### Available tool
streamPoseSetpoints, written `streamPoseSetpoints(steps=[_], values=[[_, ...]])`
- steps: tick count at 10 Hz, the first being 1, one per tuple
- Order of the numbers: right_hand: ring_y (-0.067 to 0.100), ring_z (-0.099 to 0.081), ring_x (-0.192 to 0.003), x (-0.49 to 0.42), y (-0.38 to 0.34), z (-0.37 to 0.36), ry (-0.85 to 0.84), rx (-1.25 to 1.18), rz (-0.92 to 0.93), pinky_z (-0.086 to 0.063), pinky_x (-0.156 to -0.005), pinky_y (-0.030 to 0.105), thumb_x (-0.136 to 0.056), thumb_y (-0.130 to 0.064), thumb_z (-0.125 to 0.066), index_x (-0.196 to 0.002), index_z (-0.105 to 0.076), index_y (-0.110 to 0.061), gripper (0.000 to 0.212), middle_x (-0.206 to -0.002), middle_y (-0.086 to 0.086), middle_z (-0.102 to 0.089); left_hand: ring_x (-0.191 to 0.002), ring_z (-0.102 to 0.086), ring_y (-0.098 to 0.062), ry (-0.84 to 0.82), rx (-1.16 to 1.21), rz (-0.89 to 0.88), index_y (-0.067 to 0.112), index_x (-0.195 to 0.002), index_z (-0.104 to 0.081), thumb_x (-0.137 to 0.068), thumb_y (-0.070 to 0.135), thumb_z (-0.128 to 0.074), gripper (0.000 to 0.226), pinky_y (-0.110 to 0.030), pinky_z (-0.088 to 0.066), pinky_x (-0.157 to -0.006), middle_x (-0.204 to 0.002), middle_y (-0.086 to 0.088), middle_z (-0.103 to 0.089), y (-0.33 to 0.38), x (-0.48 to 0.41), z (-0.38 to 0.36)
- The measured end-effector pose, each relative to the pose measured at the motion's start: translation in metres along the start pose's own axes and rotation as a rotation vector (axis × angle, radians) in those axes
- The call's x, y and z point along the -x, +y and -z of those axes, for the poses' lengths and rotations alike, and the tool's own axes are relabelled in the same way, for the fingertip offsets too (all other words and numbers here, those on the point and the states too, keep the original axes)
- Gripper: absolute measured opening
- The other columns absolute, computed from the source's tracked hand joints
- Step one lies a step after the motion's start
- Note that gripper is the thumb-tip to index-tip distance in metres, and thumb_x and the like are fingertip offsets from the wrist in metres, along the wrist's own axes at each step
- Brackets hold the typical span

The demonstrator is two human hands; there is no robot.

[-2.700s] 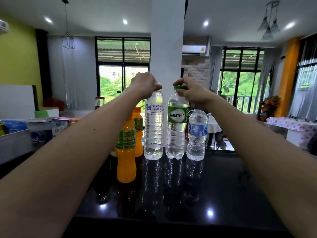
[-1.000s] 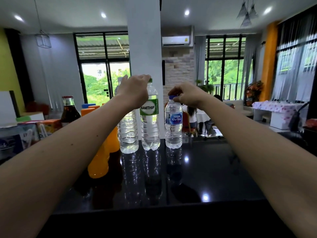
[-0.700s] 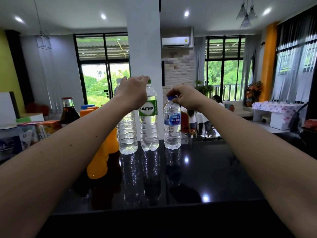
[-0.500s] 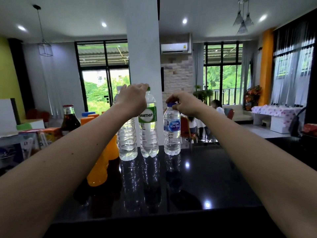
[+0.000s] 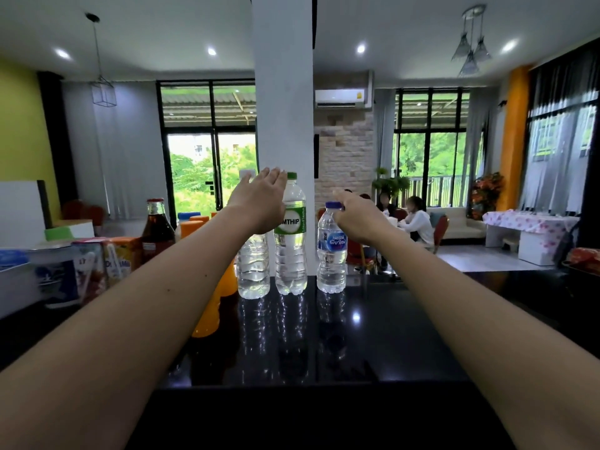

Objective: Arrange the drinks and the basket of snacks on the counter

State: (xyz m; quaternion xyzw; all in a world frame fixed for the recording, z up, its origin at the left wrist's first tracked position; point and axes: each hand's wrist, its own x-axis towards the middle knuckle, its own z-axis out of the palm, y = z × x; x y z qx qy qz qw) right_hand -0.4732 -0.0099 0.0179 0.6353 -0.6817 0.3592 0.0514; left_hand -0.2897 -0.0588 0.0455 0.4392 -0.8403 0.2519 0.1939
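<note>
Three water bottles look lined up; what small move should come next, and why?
Probably lower the open left hand onto the nearer orange plastic juice bottle: it stands forward of the three upright clear plastic water bottles lined along the far edge of the black counter.

White pillar [image 5: 281, 92], wall air conditioner [image 5: 341, 96], hanging lamps [image 5: 470, 53], flowered tablecloth [image 5: 529, 222]

water bottles [image 5: 290, 254] 3 | orange bottles [image 5: 207, 316] at least 2 | dark glass bottle [image 5: 156, 228] 1
</note>
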Motion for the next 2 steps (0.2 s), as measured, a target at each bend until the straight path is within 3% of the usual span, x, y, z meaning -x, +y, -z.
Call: streamPoseSetpoints(steps=[2], values=[[0.031, -0.029, -0.14, 0.033, -0.026, 0.01, 0.022, 0.196, -0.06, -0.03, -0.109, 0.043, -0.095, -0.025, -0.035, -0.145, -0.031, -0.003, 0.054, -0.153, 0.016, -0.031, -0.149, -0.003, -0.025, -0.082, 0.01, 0.01, 0.008, -0.151, -0.007, -0.099, 0.025, -0.03, 0.06, -0.048, -0.004, -0.12, -0.16, -0.01, -0.007, 0.009, 0.058, 0.012]])
